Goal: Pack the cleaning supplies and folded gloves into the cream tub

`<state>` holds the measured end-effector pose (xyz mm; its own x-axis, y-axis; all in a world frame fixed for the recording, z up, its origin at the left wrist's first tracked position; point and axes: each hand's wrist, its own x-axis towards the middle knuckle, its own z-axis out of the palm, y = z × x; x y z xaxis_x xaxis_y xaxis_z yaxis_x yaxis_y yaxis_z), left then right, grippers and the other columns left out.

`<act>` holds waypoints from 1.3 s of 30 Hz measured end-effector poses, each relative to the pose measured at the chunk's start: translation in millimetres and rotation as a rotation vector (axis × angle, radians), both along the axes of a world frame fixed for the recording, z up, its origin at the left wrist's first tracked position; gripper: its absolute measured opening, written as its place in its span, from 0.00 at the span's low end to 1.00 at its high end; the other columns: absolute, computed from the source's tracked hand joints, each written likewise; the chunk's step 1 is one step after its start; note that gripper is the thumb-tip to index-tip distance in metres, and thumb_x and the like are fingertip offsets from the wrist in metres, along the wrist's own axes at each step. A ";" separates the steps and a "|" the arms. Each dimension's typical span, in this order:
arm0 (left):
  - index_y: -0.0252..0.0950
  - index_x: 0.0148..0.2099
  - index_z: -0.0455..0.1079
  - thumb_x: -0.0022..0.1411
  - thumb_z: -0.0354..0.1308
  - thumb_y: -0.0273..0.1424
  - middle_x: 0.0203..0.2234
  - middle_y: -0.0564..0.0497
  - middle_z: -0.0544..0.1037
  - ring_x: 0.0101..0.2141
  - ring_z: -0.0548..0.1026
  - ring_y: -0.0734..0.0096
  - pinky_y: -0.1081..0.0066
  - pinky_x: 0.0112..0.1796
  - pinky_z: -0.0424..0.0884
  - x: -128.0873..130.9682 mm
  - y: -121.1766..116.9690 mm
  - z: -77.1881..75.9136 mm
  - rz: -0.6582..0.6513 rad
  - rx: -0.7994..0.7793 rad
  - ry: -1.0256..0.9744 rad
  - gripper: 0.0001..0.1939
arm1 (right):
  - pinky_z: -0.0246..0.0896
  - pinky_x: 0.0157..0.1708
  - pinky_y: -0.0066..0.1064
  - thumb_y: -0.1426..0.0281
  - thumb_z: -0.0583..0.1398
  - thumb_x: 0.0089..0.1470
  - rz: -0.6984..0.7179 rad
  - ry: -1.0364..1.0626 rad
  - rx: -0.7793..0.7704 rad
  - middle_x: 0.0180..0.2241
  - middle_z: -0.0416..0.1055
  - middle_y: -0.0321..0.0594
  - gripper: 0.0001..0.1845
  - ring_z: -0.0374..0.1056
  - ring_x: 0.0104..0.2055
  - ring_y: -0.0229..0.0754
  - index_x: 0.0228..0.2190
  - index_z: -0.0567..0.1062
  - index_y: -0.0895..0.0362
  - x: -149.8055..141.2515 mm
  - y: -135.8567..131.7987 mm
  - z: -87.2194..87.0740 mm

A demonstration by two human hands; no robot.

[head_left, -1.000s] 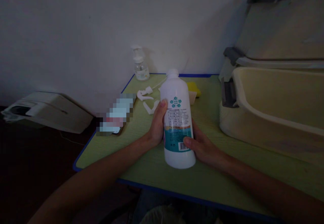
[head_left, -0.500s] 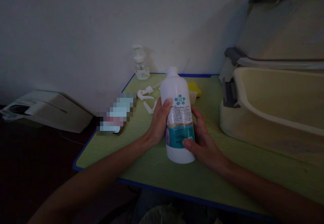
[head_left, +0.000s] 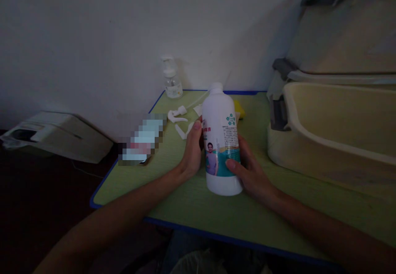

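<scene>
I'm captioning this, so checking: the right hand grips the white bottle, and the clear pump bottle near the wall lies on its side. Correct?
No: the head view shows the clear pump bottle standing upright near the wall. The right hand does grip the white bottle.

bare left forearm (head_left: 133, 210) slanting up and inward from lower left | wrist bent so the left hand (head_left: 192, 156) points up, kinda loosely curled, thumb up top, fingers mostly hidden | bare right forearm (head_left: 321, 221) coming in from lower right | right hand (head_left: 252, 173) gripping, its thumb lower than the left one
</scene>
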<state>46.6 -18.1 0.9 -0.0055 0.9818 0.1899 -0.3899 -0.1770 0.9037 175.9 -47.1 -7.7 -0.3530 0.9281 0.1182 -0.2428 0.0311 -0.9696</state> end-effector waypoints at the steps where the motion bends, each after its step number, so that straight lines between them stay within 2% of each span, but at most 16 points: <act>1: 0.37 0.48 0.65 0.60 0.45 0.51 0.40 0.47 0.76 0.43 0.73 0.60 0.62 0.43 0.70 -0.5 0.3 -0.8 0.008 -0.001 0.011 0.25 | 0.65 0.48 0.45 0.52 0.65 0.42 -0.002 0.012 0.001 0.50 0.66 0.43 0.40 0.66 0.50 0.49 0.51 0.54 0.48 -0.1 0.0 0.0; 7: 0.37 0.45 0.67 0.59 0.50 0.50 0.39 0.48 0.76 0.43 0.72 0.61 0.65 0.41 0.69 -2.5 0.3 -1.0 0.075 0.024 0.091 0.23 | 0.65 0.48 0.44 0.51 0.65 0.41 -0.004 0.049 -0.029 0.48 0.67 0.41 0.38 0.67 0.49 0.48 0.50 0.55 0.48 -0.5 -1.1 -1.2; 12: 0.37 0.46 0.65 0.55 0.58 0.46 0.31 0.51 0.76 0.31 0.73 0.67 0.69 0.29 0.69 -1.4 -1.7 3.2 0.113 0.053 0.074 0.22 | 0.64 0.48 0.48 0.50 0.64 0.42 -0.049 -0.025 -0.005 0.49 0.66 0.44 0.43 0.67 0.47 0.48 0.53 0.49 0.47 0.8 -3.9 2.7; 14: 0.37 0.47 0.65 0.54 0.59 0.45 0.29 0.51 0.77 0.28 0.73 0.67 0.69 0.28 0.69 -1.1 -2.7 4.7 0.100 0.058 0.071 0.23 | 0.64 0.47 0.47 0.52 0.65 0.41 -0.071 -0.069 0.021 0.48 0.66 0.44 0.45 0.68 0.46 0.48 0.53 0.47 0.48 1.0 -4.9 5.7; 16: 0.37 0.49 0.66 0.55 0.59 0.45 0.33 0.49 0.78 0.32 0.74 0.65 0.67 0.31 0.70 -1.7 -2.7 4.3 0.088 0.075 0.103 0.23 | 0.64 0.47 0.46 0.55 0.67 0.39 -0.098 -0.103 0.040 0.49 0.65 0.45 0.44 0.67 0.47 0.48 0.52 0.49 0.49 0.7 -5.3 8.6; 19: 0.37 0.50 0.68 0.57 0.56 0.47 0.43 0.47 0.76 0.44 0.73 0.60 0.64 0.41 0.70 -4.0 -0.8 0.4 0.102 0.123 0.150 0.24 | 0.62 0.49 0.45 0.60 0.68 0.38 -0.143 -0.094 0.035 0.52 0.64 0.45 0.40 0.64 0.50 0.49 0.50 0.55 0.50 0.5 -5.3 11.4; 21: 0.38 0.53 0.67 0.59 0.52 0.49 0.49 0.47 0.74 0.50 0.69 0.59 0.61 0.48 0.67 -5.3 0.7 -2.5 0.105 0.154 0.148 0.25 | 0.62 0.49 0.45 0.61 0.67 0.39 -0.144 -0.036 -0.009 0.52 0.64 0.43 0.36 0.65 0.50 0.48 0.49 0.58 0.49 1.5 -5.0 11.5; 25: 0.42 0.59 0.62 0.63 0.46 0.49 0.57 0.49 0.67 0.57 0.63 0.58 0.59 0.55 0.60 -6.4 -0.6 -3.7 0.080 0.180 0.153 0.27 | 0.61 0.49 0.45 0.62 0.66 0.41 -0.077 0.045 -0.097 0.50 0.68 0.41 0.28 0.64 0.52 0.50 0.44 0.66 0.51 5.7 -3.4 7.5; 29: 0.44 0.60 0.61 0.64 0.45 0.50 0.59 0.51 0.63 0.60 0.57 0.61 0.59 0.61 0.49 -5.4 -7.6 -4.1 0.066 0.176 0.236 0.27 | 0.60 0.51 0.47 0.59 0.63 0.45 -0.003 0.070 -0.128 0.50 0.69 0.42 0.23 0.64 0.53 0.51 0.43 0.68 0.53 7.7 -0.6 3.3; 31: 0.45 0.61 0.60 0.63 0.44 0.50 0.59 0.51 0.62 0.60 0.57 0.61 0.58 0.61 0.48 -4.1 -11.2 -6.1 0.046 0.185 0.268 0.27 | 0.58 0.52 0.47 0.56 0.62 0.46 0.001 0.075 -0.132 0.50 0.69 0.43 0.22 0.64 0.53 0.51 0.42 0.68 0.54 7.4 0.6 3.1; 34: 0.45 0.62 0.57 0.64 0.44 0.49 0.61 0.51 0.60 0.60 0.56 0.61 0.58 0.61 0.47 -1.3 -15.1 -9.0 0.067 0.229 0.282 0.28 | 0.59 0.52 0.48 0.52 0.63 0.44 -0.015 0.061 -0.129 0.49 0.69 0.44 0.27 0.64 0.52 0.51 0.42 0.67 0.53 6.9 1.1 4.4; 39: 0.43 0.61 0.59 0.65 0.43 0.48 0.59 0.51 0.62 0.59 0.58 0.60 0.61 0.60 0.50 0.5 -19.0 -7.2 0.112 0.294 0.309 0.27 | 0.63 0.47 0.49 0.53 0.68 0.36 -0.020 -0.019 -0.151 0.44 0.70 0.43 0.34 0.67 0.47 0.51 0.43 0.64 0.52 8.1 -1.2 5.1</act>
<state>47.1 -37.2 -6.3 -0.0081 0.8824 0.4705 -0.0731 -0.4697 0.8798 184.0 -48.3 -2.6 -0.3351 0.9417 -0.0304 -0.2247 -0.1112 -0.9681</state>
